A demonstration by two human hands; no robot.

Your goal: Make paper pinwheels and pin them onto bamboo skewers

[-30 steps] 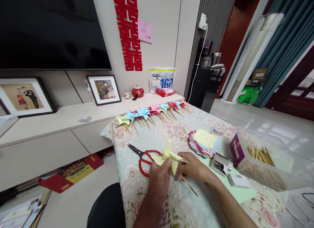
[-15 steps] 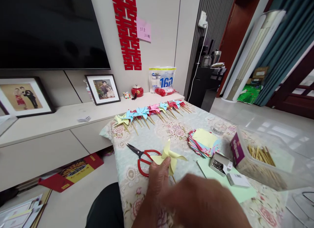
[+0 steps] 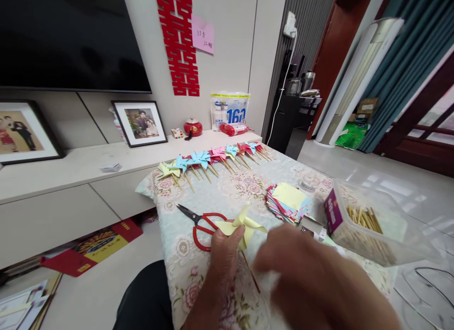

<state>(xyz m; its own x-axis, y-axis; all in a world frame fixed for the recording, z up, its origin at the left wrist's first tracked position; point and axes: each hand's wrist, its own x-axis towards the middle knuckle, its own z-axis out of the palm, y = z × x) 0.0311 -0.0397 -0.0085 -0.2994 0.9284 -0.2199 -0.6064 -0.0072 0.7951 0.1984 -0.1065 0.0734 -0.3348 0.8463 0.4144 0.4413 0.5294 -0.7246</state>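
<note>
My left hand (image 3: pixel 227 252) is closed on a pale yellow paper pinwheel (image 3: pixel 247 233), with the thumb pressed near its centre. From under the paper blades a thin wooden stick (image 3: pixel 252 275) slants down across the tablecloth. Just right of the pinwheel is my right hand (image 3: pixel 312 268), apart from it and smeared by motion, so its fingers cannot be made out. Beside my left hand lies a pair of scissors (image 3: pixel 196 220) with red handles, partly behind the hand. My right hand hides part of a small box of metal pieces (image 3: pixel 312 226).
Finished pinwheels (image 3: pixel 200 160) line the table's far edge. A stack of coloured paper squares (image 3: pixel 289 196) lies beyond my right hand. At the right stands a clear plastic box (image 3: pixel 369 247) of wooden sticks (image 3: pixel 365 219). A small round clear container (image 3: pixel 310 182) sits behind the paper.
My right hand has moved right, away from the pinwheel, and now covers much of the green paper and small boxes. More of the stick shows. My left hand keeps its hold.
</note>
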